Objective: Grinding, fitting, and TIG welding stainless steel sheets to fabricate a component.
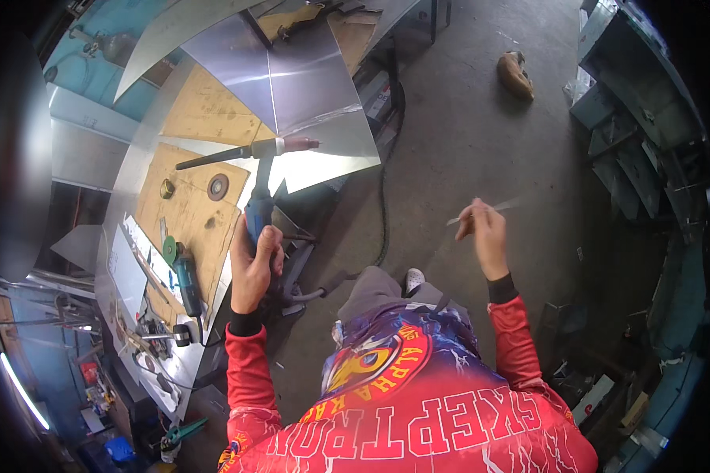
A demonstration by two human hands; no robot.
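My left hand (254, 266) is closed around the blue handle of a TIG welding torch (265, 148). The torch has a long black back cap on its left and a pinkish cup pointing right, over the edge of the workbench. Just beyond it lie shiny metal sheets (312, 75), with a straight line running between two of them. Out to the right, above the floor, my right hand (485, 235) pinches a thin metal rod (453, 221). The rod's other end is smeared by motion.
On the workbench's wooden boards (189, 225) lie a brown abrasive disc (218, 187) and a small yellow round item (166, 188). An angle grinder (186, 285) rests nearer me. A dark cable (385, 201) hangs beside the bench. A dog (515, 76) lies on the floor; metal cabinets (635, 87) stand right.
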